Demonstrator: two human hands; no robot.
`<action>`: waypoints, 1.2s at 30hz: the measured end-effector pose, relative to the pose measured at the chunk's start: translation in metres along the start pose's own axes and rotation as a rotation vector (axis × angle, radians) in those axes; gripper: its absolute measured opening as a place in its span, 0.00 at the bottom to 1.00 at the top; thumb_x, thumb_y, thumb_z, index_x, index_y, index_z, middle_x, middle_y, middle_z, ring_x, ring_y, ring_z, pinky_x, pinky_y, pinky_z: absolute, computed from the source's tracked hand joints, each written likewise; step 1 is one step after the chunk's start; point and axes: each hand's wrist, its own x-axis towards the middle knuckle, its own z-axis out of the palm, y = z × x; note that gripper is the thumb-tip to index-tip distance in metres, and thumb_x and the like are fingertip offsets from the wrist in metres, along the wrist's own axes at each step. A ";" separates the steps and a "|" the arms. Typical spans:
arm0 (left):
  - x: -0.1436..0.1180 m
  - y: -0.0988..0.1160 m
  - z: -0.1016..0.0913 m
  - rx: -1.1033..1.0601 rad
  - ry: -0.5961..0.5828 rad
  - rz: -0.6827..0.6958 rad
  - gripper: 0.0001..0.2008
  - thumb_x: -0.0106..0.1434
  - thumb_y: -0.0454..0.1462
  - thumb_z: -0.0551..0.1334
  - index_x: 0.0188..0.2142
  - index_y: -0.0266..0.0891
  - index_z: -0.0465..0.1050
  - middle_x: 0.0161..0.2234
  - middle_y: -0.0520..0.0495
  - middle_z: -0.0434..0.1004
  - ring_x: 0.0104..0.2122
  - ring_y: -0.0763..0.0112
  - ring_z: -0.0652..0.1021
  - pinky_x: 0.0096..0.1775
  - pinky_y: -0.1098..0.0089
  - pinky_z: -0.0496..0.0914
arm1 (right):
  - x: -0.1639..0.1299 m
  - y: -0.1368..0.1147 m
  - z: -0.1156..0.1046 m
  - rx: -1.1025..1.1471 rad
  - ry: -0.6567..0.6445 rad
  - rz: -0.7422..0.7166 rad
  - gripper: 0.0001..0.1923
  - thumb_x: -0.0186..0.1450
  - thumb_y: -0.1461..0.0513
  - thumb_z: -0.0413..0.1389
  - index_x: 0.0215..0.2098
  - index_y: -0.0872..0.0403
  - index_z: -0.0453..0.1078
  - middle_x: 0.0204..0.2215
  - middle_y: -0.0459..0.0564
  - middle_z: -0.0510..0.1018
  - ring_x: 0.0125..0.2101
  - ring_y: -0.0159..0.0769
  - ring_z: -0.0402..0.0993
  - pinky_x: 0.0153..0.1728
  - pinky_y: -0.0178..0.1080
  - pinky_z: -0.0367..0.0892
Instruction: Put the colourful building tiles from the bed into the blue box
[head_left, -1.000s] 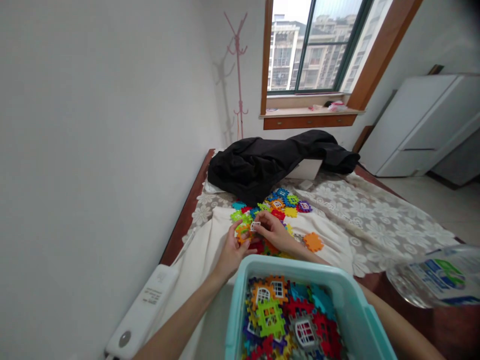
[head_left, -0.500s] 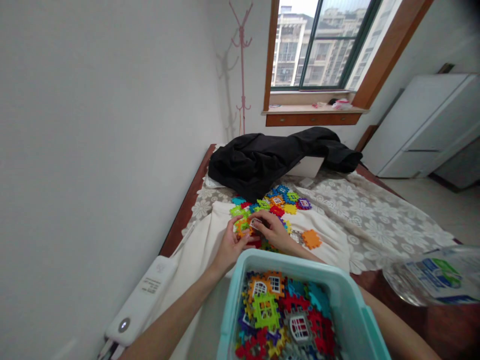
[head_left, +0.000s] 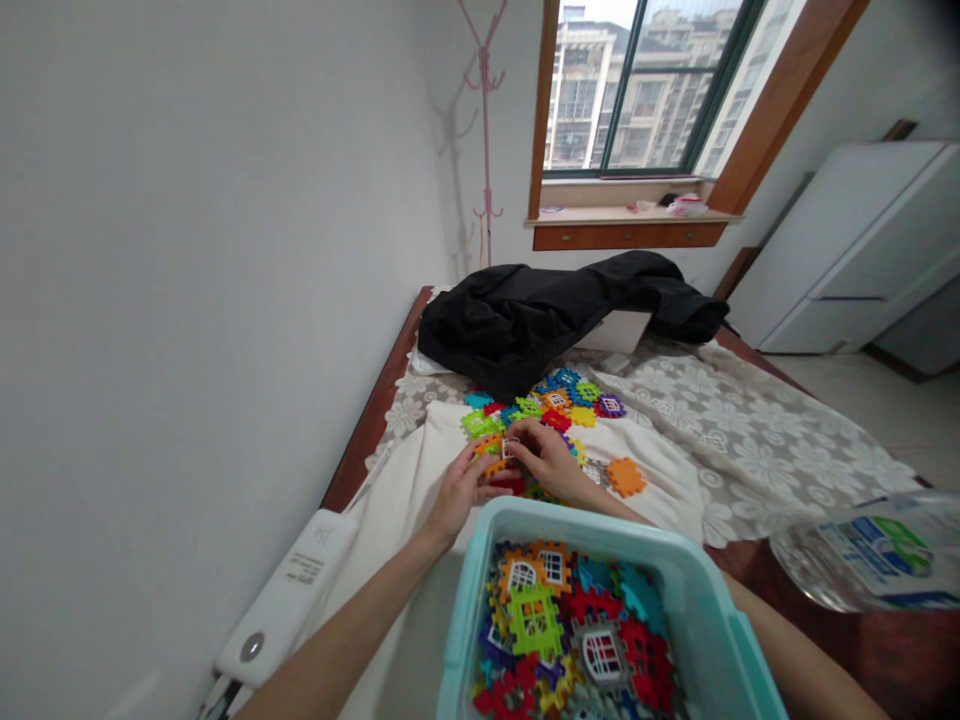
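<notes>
Pinching one orange tile [head_left: 491, 462] together: two hands, left hand [head_left: 457, 490] and right hand [head_left: 546, 458], each grip closed on it.

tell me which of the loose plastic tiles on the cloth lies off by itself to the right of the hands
The orange tile. It lies flat on the white cloth just right of the right hand, apart from the cluster of coloured tiles beyond the hands.

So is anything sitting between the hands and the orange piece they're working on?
Nothing visible: the left hand and right hand already touch the orange piece from either side, above the white cloth.
</notes>
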 end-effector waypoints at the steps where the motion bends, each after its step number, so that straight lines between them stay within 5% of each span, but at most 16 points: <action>1: 0.000 -0.001 0.000 -0.016 0.008 0.000 0.21 0.65 0.43 0.69 0.55 0.41 0.70 0.53 0.39 0.83 0.40 0.57 0.88 0.37 0.65 0.84 | 0.000 -0.001 0.000 -0.009 0.006 -0.004 0.09 0.72 0.54 0.57 0.42 0.50 0.70 0.32 0.45 0.74 0.31 0.36 0.69 0.33 0.38 0.64; 7: 0.000 -0.002 -0.002 -0.010 0.010 -0.014 0.19 0.65 0.46 0.69 0.50 0.39 0.71 0.49 0.38 0.85 0.39 0.56 0.88 0.39 0.62 0.84 | 0.000 -0.003 -0.001 -0.045 0.020 -0.016 0.09 0.72 0.53 0.56 0.43 0.50 0.71 0.33 0.47 0.77 0.32 0.38 0.71 0.35 0.39 0.66; 22: 0.001 0.001 -0.004 -0.069 -0.068 0.003 0.25 0.68 0.45 0.66 0.62 0.43 0.67 0.52 0.39 0.81 0.44 0.57 0.86 0.44 0.57 0.83 | -0.001 0.009 -0.001 -0.079 0.056 -0.050 0.08 0.73 0.55 0.56 0.44 0.50 0.73 0.33 0.47 0.78 0.30 0.37 0.72 0.33 0.40 0.66; 28: -0.003 0.004 -0.001 -0.040 -0.106 0.101 0.25 0.67 0.39 0.68 0.62 0.48 0.69 0.61 0.43 0.72 0.50 0.60 0.82 0.53 0.54 0.80 | -0.003 0.004 -0.002 -0.012 0.106 0.008 0.11 0.72 0.52 0.57 0.45 0.50 0.73 0.31 0.47 0.77 0.27 0.37 0.71 0.30 0.39 0.67; 36: -0.001 0.004 -0.001 0.116 -0.018 0.254 0.23 0.65 0.38 0.70 0.58 0.45 0.69 0.62 0.43 0.69 0.55 0.58 0.79 0.53 0.58 0.80 | -0.001 0.005 -0.001 -0.050 0.059 -0.023 0.13 0.72 0.50 0.58 0.46 0.51 0.74 0.32 0.47 0.79 0.29 0.37 0.72 0.31 0.39 0.67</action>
